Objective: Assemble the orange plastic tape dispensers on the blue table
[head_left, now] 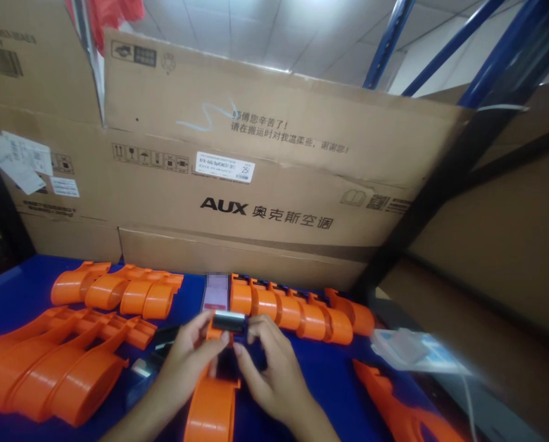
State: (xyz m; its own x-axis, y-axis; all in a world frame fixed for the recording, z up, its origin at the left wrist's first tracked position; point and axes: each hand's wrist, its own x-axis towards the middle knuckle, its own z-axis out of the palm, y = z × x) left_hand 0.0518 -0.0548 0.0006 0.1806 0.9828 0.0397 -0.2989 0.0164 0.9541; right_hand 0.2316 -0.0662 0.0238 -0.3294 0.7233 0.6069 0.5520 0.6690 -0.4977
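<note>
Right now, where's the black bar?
In the head view, the black bar is low, just left of centre, between the left grip and right grip, above an orange loop.

Place: appears to be a workshop set up in a warehouse-like room; factory or storeroom cannot be told. Evidence: flat blue work surface [190,288] carries glossy orange plastic loop-shaped parts [288,314] in repeated rows, as in batch work. Blue-painted metal rack beams [389,42] slant up at right. Large brown cardboard carton panels [164,202], printed with AUX air-conditioner branding [268,215] and handling symbols [150,159], stand as a back wall behind the surface. Pale panelled ceiling [237,37] shows overhead.
</note>
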